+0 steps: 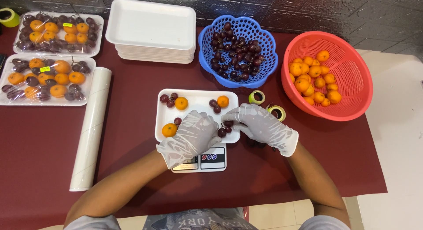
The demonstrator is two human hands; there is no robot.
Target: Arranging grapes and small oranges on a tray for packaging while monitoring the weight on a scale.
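A white foam tray (198, 102) rests on a small kitchen scale (210, 160) in the middle of the dark red table. On the tray lie three small oranges (181, 103) and several dark grapes (168, 98). My left hand (189, 137), in a clear plastic glove, covers the tray's lower middle. My right hand (260, 124), gloved too, reaches in from the right. Its fingertips touch a small bunch of grapes (224, 129) at the tray's lower right corner.
A blue basket of grapes (238, 49), a red basket of oranges (328, 73), a stack of foam trays (152, 31), two wrapped fruit trays (48, 80), a wrap roll (90, 128) and tape rolls (257, 97) surround the scale.
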